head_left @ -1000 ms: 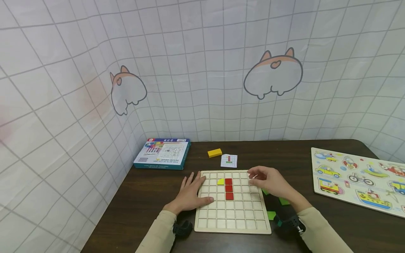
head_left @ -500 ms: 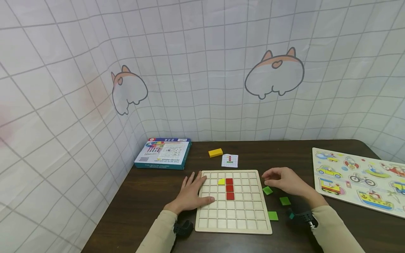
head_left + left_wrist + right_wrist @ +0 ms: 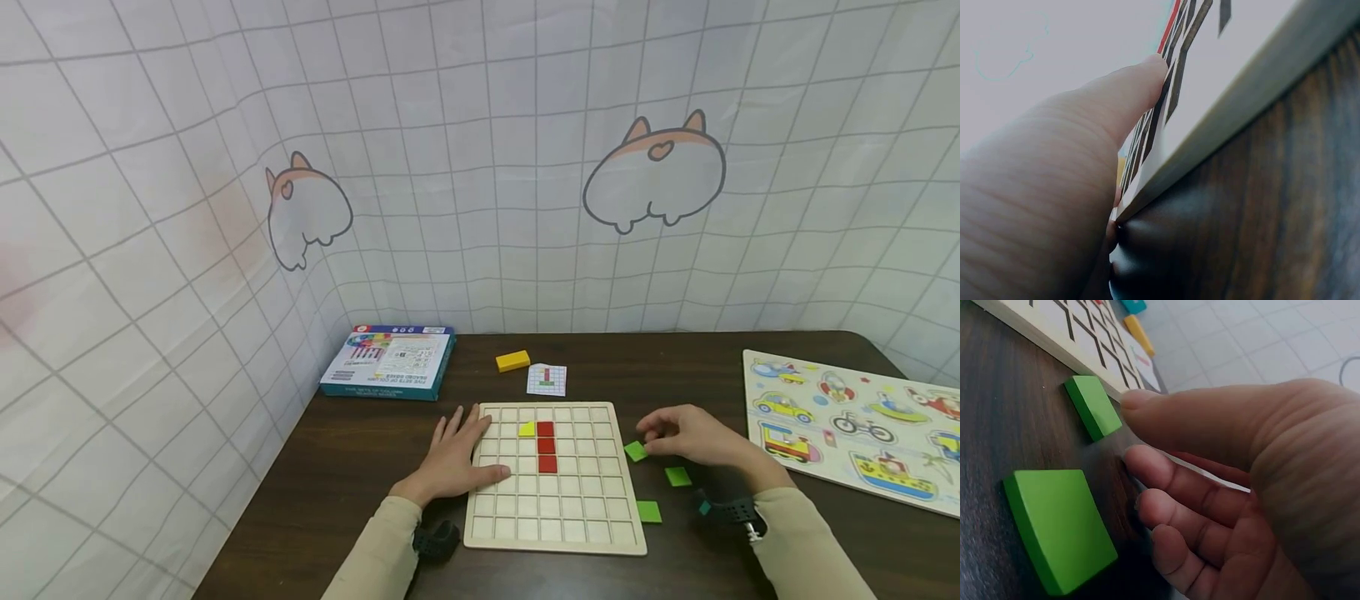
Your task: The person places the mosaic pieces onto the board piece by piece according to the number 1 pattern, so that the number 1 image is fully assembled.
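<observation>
My left hand (image 3: 450,467) rests on the left edge of a pale wooden grid board (image 3: 577,532), fingers spread along the rim and thumb over the cells. In the left wrist view the thumb (image 3: 1129,94) lies on the board's face. A column of red square tiles (image 3: 547,446) sits in the board's upper middle, with a yellow tile (image 3: 527,429) beside the top one. Right of the board, my right hand (image 3: 693,435) hovers with bent fingers by a green square tile (image 3: 635,451). The right wrist view shows nothing between its thumb and fingers.
Two more green tiles, one farther right (image 3: 678,477) and one at the board's edge (image 3: 649,512), lie on the dark table. Behind the board are a small pattern card (image 3: 547,380), a yellow block (image 3: 513,361) and a flat box (image 3: 390,362). A picture puzzle board (image 3: 832,437) lies at right.
My right hand has left the board's upper right corner and moved right and down to the nearest green tile. My left hand has stayed on the board.
</observation>
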Tool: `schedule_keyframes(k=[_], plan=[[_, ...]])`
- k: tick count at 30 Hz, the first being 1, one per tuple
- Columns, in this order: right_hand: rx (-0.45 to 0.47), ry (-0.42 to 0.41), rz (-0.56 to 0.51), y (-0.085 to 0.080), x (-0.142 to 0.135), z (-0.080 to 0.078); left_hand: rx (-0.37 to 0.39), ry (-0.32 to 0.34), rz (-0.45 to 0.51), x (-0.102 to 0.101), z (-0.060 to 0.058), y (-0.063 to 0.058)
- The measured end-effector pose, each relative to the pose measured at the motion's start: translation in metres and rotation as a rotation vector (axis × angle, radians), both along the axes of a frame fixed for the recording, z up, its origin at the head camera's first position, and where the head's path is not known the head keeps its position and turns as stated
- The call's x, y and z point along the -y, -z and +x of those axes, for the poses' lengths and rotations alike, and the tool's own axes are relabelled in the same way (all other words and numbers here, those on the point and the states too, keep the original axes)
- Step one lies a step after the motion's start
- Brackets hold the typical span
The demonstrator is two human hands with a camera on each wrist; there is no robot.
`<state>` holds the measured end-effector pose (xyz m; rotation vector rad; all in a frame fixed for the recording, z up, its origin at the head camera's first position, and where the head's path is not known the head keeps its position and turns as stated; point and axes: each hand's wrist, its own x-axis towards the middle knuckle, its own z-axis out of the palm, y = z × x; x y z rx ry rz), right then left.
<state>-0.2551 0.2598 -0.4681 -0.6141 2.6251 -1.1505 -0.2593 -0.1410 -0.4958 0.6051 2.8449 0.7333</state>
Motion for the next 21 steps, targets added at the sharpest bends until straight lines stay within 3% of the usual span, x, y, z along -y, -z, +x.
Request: schedule_keyframes(k=[9, 21], plan=[[0.046, -0.105, -0.031, -0.0011, -0.0012, -0.0003, 0.015, -0.006, 0.005, -0.0006, 0.0009, -0.0025], [-0.026, -0.020, 0.064, 0.0040, 0.0038, -0.0012, 0.012, -0.008, -0.003, -0.0007, 0.0000, -0.0016]])
